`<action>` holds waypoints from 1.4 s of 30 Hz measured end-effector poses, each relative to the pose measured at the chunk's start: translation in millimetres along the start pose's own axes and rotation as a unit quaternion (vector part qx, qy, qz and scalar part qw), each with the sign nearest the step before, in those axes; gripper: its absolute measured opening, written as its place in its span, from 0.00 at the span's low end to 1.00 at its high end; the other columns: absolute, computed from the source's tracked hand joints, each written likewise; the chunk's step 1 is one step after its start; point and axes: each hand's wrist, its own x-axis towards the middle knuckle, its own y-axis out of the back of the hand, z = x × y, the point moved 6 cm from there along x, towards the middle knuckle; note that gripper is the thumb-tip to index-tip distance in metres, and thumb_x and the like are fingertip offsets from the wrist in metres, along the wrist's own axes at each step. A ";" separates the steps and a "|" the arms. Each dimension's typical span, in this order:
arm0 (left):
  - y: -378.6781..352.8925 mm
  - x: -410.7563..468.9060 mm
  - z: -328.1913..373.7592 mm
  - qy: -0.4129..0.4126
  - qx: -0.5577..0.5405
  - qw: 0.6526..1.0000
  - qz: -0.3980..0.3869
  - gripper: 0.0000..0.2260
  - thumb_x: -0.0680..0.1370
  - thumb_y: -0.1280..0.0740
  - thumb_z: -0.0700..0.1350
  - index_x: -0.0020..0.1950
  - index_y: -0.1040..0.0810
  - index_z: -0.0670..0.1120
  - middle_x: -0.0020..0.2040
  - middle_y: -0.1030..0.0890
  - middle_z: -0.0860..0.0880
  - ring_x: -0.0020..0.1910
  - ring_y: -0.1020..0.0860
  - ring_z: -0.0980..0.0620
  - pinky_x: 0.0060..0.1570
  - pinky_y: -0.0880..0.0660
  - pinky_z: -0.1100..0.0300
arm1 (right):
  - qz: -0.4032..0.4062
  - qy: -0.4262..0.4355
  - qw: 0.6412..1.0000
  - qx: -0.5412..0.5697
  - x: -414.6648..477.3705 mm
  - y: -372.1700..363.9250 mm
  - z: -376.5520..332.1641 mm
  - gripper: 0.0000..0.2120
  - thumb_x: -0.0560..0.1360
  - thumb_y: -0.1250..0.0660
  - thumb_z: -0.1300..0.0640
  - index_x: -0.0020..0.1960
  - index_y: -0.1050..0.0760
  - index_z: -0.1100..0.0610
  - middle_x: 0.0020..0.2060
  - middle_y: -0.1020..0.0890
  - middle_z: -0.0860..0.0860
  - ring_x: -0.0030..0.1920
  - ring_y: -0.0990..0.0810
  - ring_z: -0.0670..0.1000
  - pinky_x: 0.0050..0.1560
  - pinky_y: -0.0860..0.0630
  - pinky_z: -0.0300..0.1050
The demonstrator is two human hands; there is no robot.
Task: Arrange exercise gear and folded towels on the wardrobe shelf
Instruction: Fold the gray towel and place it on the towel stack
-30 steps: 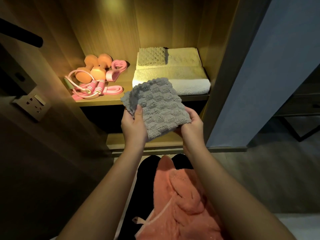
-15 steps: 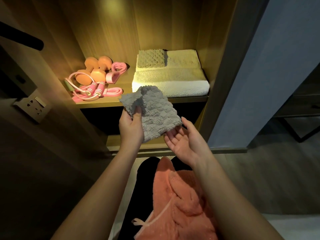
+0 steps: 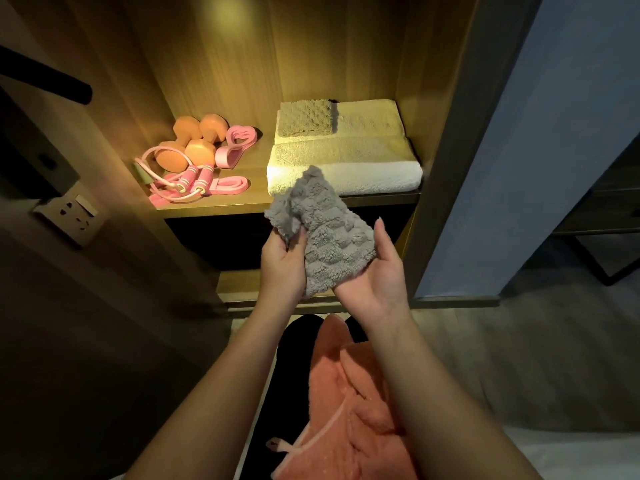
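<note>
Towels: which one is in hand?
The grey checked towel: left hand pinches its edge, right hand lies open under it. The white towels and small folded cloth sit on the shelf; the coral towel lies below.

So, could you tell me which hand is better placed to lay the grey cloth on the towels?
Probably the left hand: it already pinches the cloth near its top corner, close to the towels. The right hand lies open beneath the cloth, gripping nothing.

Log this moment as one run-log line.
grey cloth: held before shelf | left hand: pinches top corner | right hand: open, supports cloth | towel stack: on shelf
</note>
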 end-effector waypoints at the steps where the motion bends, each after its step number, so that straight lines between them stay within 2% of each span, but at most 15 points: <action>1: 0.1 0.1 -1.2 0.004 0.006 1.000 0.006 0.05 0.82 0.38 0.45 0.55 0.24 0.53 0.49 0.19 0.58 0.47 0.20 0.65 0.43 0.24 0.69 | 0.001 0.004 1.000 0.000 -0.2 0.1 -1.9 0.28 0.74 0.37 0.47 0.69 0.30 0.61 0.65 0.24 0.62 0.67 0.26 0.60 0.69 0.33 0.57; 4: 4.5 0.7 -5.7 0.022 -0.006 0.999 0.040 0.05 0.82 0.38 0.46 0.50 0.23 0.55 0.49 0.18 0.58 0.49 0.20 0.60 0.49 0.23 0.60 | -0.008 0.039 0.999 0.023 0.1 -0.4 -13.3 0.27 0.75 0.37 0.49 0.70 0.31 0.62 0.66 0.24 0.62 0.67 0.27 0.61 0.69 0.34 0.60; 8: 0.4 -0.1 -11.9 0.063 -0.060 0.994 0.059 0.05 0.82 0.38 0.46 0.52 0.23 0.52 0.55 0.18 0.50 0.57 0.20 0.50 0.61 0.25 0.47 | -0.035 0.063 0.997 0.021 -3.2 -6.6 -18.7 0.32 0.75 0.38 0.47 0.73 0.35 0.63 0.69 0.28 0.63 0.69 0.30 0.62 0.72 0.38 0.61; 14: 0.7 -1.2 -16.2 0.099 -0.070 0.990 0.077 0.05 0.82 0.38 0.46 0.53 0.23 0.51 0.54 0.18 0.47 0.56 0.20 0.47 0.61 0.26 0.41 | -0.014 0.058 0.998 -0.010 -4.9 -2.6 -18.6 0.28 0.76 0.38 0.48 0.70 0.31 0.63 0.67 0.25 0.62 0.67 0.26 0.60 0.69 0.33 0.58; 18: 12.5 8.4 -7.9 0.093 -0.057 0.992 0.068 0.09 0.83 0.39 0.45 0.61 0.26 0.48 0.58 0.19 0.47 0.58 0.20 0.48 0.58 0.23 0.47 | 0.123 -0.050 0.983 -0.124 -3.9 38.4 -20.6 0.20 0.80 0.40 0.48 0.65 0.27 0.60 0.57 0.17 0.58 0.56 0.18 0.57 0.57 0.23 0.54; 20: 21.3 16.6 -1.7 0.092 -0.039 0.993 0.058 0.08 0.82 0.39 0.45 0.60 0.26 0.48 0.57 0.19 0.47 0.58 0.20 0.47 0.57 0.23 0.48 | 0.214 -0.068 0.940 -0.255 -7.6 65.0 -33.9 0.20 0.80 0.40 0.46 0.63 0.26 0.59 0.56 0.17 0.57 0.53 0.18 0.54 0.53 0.23 0.52; 22: 25.0 22.5 5.8 0.096 -0.018 0.995 0.019 0.05 0.82 0.38 0.44 0.57 0.25 0.49 0.56 0.18 0.46 0.56 0.19 0.47 0.57 0.23 0.46 | 0.251 -0.042 0.896 -0.363 -6.9 77.1 -52.8 0.22 0.79 0.39 0.43 0.65 0.26 0.57 0.60 0.20 0.55 0.55 0.21 0.51 0.54 0.26 0.51; 25: 19.0 24.7 16.8 0.100 -0.006 0.992 -0.079 0.08 0.81 0.37 0.41 0.57 0.23 0.48 0.55 0.17 0.46 0.54 0.18 0.47 0.54 0.22 0.50 | 0.168 -0.083 0.889 -0.419 3.6 58.5 -56.2 0.33 0.72 0.38 0.33 0.69 0.29 0.55 0.56 0.17 0.53 0.53 0.19 0.50 0.52 0.25 0.48; 27: 14.4 24.4 18.9 0.119 0.002 0.985 -0.126 0.09 0.79 0.37 0.39 0.57 0.22 0.46 0.52 0.16 0.46 0.52 0.18 0.46 0.52 0.23 0.51 | 0.107 -0.116 0.897 -0.413 8.9 37.5 -48.4 0.33 0.68 0.34 0.34 0.64 0.25 0.56 0.49 0.15 0.51 0.47 0.15 0.49 0.44 0.21 0.45; 29: 14.5 23.8 17.1 0.147 0.021 0.980 -0.130 0.07 0.78 0.37 0.40 0.53 0.22 0.44 0.48 0.18 0.44 0.52 0.21 0.42 0.50 0.27 0.50 | 0.089 -0.079 0.900 -0.420 15.3 26.1 -47.1 0.24 0.72 0.30 0.43 0.61 0.22 0.57 0.52 0.15 0.54 0.51 0.15 0.53 0.47 0.19 0.46; 31: 18.8 22.4 14.3 0.169 0.045 0.979 -0.105 0.07 0.78 0.35 0.47 0.49 0.21 0.46 0.48 0.19 0.47 0.54 0.22 0.43 0.53 0.28 0.50 | 0.087 0.007 0.885 -0.456 19.1 19.5 -51.0 0.14 0.76 0.31 0.54 0.60 0.23 0.56 0.53 0.16 0.54 0.53 0.16 0.53 0.51 0.19 0.48; 34: 22.6 20.9 13.9 0.124 0.074 0.987 -0.068 0.11 0.78 0.35 0.56 0.49 0.19 0.51 0.50 0.16 0.49 0.53 0.20 0.48 0.58 0.25 0.48 | 0.074 0.108 0.848 -0.514 17.3 12.9 -52.7 0.09 0.77 0.32 0.58 0.56 0.23 0.50 0.52 0.15 0.50 0.52 0.16 0.50 0.51 0.20 0.46; 38: 20.1 18.1 16.6 0.039 0.114 0.993 0.016 0.08 0.82 0.39 0.49 0.47 0.22 0.50 0.46 0.18 0.49 0.50 0.20 0.47 0.55 0.25 0.47 | 0.087 0.218 0.768 -0.596 11.7 2.7 -56.4 0.11 0.79 0.34 0.60 0.51 0.25 0.43 0.49 0.17 0.46 0.52 0.19 0.46 0.54 0.23 0.45; 40: 14.6 16.7 16.4 0.039 0.093 0.995 0.022 0.07 0.82 0.40 0.46 0.51 0.23 0.50 0.47 0.19 0.50 0.53 0.21 0.46 0.54 0.26 0.49 | 0.092 0.246 0.759 -0.596 10.7 -0.7 -59.1 0.11 0.79 0.35 0.60 0.51 0.25 0.43 0.48 0.18 0.45 0.51 0.20 0.44 0.52 0.23 0.43; 42: 8.8 17.3 18.1 0.034 0.062 0.998 -0.001 0.06 0.83 0.40 0.46 0.52 0.24 0.52 0.51 0.19 0.47 0.55 0.22 0.46 0.56 0.27 0.49 | 0.084 0.249 0.772 -0.579 11.8 -2.8 -61.2 0.07 0.79 0.35 0.58 0.51 0.25 0.46 0.47 0.17 0.45 0.48 0.19 0.42 0.48 0.24 0.39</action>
